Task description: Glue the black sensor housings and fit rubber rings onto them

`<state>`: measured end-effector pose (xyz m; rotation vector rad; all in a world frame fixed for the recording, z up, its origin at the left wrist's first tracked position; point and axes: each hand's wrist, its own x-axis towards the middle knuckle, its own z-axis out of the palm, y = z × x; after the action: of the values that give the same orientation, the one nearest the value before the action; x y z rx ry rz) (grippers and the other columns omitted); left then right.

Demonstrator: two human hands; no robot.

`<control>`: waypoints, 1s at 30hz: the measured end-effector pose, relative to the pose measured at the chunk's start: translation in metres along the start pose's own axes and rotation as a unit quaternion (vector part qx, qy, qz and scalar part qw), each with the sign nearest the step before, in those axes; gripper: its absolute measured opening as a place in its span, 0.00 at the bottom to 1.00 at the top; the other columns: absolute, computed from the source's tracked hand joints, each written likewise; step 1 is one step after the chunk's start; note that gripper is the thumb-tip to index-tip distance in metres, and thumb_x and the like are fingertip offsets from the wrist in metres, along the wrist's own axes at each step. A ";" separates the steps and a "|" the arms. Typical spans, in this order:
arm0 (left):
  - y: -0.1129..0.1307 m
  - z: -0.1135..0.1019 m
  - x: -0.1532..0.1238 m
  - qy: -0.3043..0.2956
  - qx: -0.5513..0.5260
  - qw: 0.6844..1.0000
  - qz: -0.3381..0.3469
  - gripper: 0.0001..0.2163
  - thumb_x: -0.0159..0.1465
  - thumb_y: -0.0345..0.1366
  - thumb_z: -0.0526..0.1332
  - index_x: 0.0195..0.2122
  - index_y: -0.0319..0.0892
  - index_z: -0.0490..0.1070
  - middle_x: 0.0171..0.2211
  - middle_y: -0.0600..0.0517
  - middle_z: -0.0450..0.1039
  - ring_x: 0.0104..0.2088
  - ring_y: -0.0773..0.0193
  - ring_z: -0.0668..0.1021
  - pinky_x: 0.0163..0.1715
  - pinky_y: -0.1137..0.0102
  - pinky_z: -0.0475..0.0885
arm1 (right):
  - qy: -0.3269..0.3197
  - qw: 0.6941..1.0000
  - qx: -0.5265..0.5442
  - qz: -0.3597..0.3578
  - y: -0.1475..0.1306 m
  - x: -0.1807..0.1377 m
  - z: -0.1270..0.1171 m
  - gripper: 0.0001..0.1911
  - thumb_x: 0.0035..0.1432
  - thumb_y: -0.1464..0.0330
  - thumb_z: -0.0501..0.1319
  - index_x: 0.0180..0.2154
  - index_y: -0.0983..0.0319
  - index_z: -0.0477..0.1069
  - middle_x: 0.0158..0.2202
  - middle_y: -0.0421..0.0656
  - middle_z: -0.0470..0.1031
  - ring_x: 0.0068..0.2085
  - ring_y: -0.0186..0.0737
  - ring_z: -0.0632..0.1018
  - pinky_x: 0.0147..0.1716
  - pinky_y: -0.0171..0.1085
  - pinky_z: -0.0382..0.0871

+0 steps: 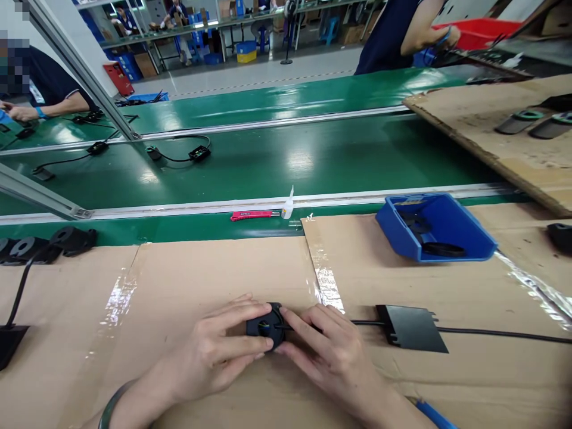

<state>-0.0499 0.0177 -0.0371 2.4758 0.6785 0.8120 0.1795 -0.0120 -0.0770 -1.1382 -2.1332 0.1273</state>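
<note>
Round matte-black plastic part (pixel 264 327) between fingers (pixel 250 314)

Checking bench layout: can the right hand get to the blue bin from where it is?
Probably yes. The right hand rests on the small black part with the left hand. Only bare cardboard lies between it and the blue bin, whose open side faces the person; the flat black box sits off that line.
</note>
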 end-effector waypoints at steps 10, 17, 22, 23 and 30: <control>-0.008 0.001 0.005 -0.028 0.007 0.999 0.034 0.10 0.65 0.25 0.60 0.44 0.41 0.77 0.53 0.40 0.74 0.56 0.56 0.75 0.58 0.56 0.71 | 0.006 1.000 0.001 0.003 0.000 0.001 0.000 0.12 0.62 0.65 0.60 0.44 0.65 0.74 0.25 0.43 0.73 0.25 0.37 0.72 0.25 0.36 0.67; -0.012 -0.005 0.009 -0.073 0.005 0.996 0.047 0.11 0.65 0.24 0.59 0.44 0.39 0.77 0.53 0.39 0.74 0.57 0.55 0.74 0.58 0.58 0.71 | 0.015 1.000 0.011 0.003 0.001 0.000 0.001 0.12 0.63 0.64 0.59 0.44 0.65 0.73 0.25 0.43 0.73 0.25 0.36 0.72 0.25 0.37 0.68; -0.012 -0.008 0.012 -0.089 0.023 0.994 0.061 0.11 0.65 0.25 0.59 0.44 0.41 0.77 0.54 0.40 0.73 0.57 0.55 0.74 0.58 0.58 0.71 | 0.004 1.000 0.015 0.007 0.000 0.002 -0.001 0.12 0.63 0.64 0.59 0.43 0.65 0.74 0.25 0.43 0.73 0.25 0.37 0.73 0.25 0.36 0.68; -0.012 -0.008 0.013 -0.092 0.028 0.993 0.061 0.10 0.65 0.25 0.59 0.44 0.41 0.77 0.54 0.41 0.73 0.57 0.55 0.74 0.58 0.58 0.71 | 0.003 1.000 0.017 0.008 -0.001 0.002 -0.001 0.12 0.63 0.64 0.59 0.43 0.65 0.74 0.25 0.43 0.73 0.25 0.37 0.73 0.25 0.37 0.68; -0.010 -0.015 0.019 -0.154 0.068 0.984 0.053 0.12 0.67 0.27 0.58 0.49 0.44 0.75 0.57 0.45 0.71 0.61 0.55 0.69 0.60 0.57 0.68 | 0.003 1.000 0.021 0.007 -0.001 0.002 -0.001 0.12 0.63 0.65 0.59 0.44 0.66 0.73 0.26 0.43 0.73 0.26 0.38 0.72 0.25 0.37 0.68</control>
<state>-0.0491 0.0406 -0.0237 2.6999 0.5089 0.4141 0.1790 -0.0117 -0.0745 -1.1284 -2.1078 0.1730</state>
